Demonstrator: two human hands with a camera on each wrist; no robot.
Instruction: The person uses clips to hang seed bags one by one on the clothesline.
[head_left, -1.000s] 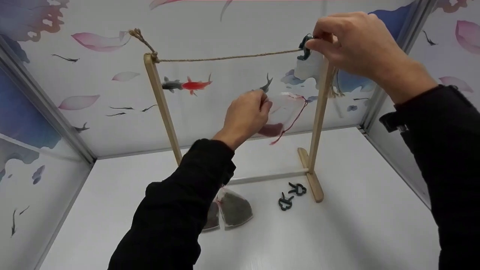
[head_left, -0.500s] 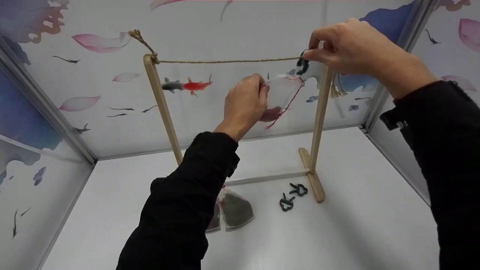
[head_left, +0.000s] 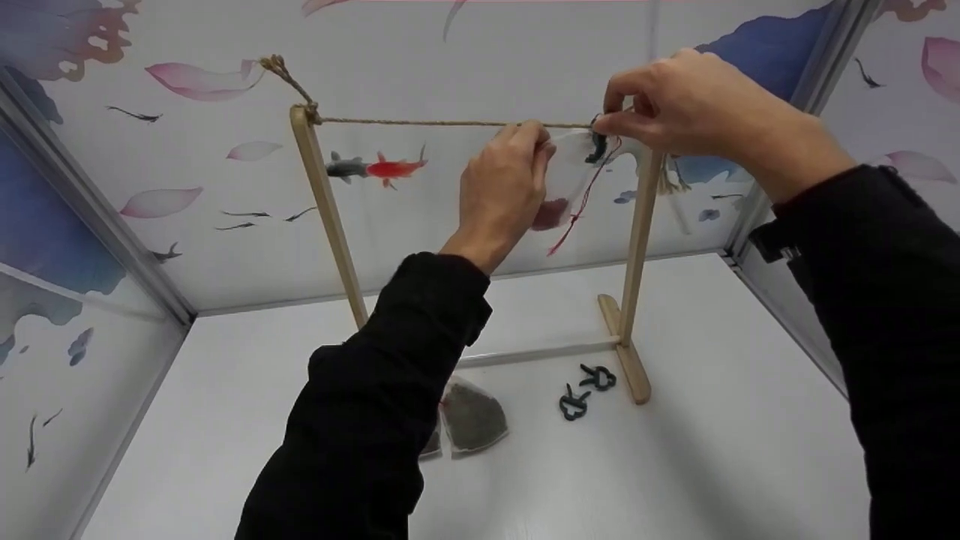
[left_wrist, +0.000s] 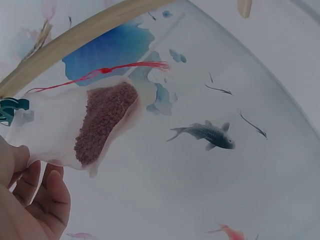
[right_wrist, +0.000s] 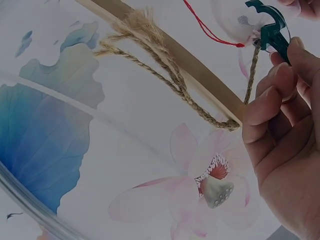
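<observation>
My left hand (head_left: 506, 187) pinches the edge of a sheer white drawstring bag (head_left: 566, 161) right under the rope (head_left: 420, 122). Reddish-brown granules (left_wrist: 106, 122) fill the bag's lower end, and a red drawstring (head_left: 583, 202) dangles from its right side. At the rope's right part my right hand (head_left: 679, 105) pinches a dark green plastic clip (right_wrist: 274, 34) between thumb and fingers. In the right wrist view the clip's jaws sit at the rope and the bag's corner. Whether they clamp both I cannot tell.
A wooden frame (head_left: 637, 247) carries the rope between two posts. Two similar clips (head_left: 574, 403) lie on the white table (head_left: 675, 465) by its right foot. Two filled bags (head_left: 475, 416) lie in front of the frame, partly hidden by the left sleeve (head_left: 375, 397).
My left hand has raised the bag up to the rope. The right hand has lowered the clip and moved slightly left, so clip and bag now overlap at the rope.
</observation>
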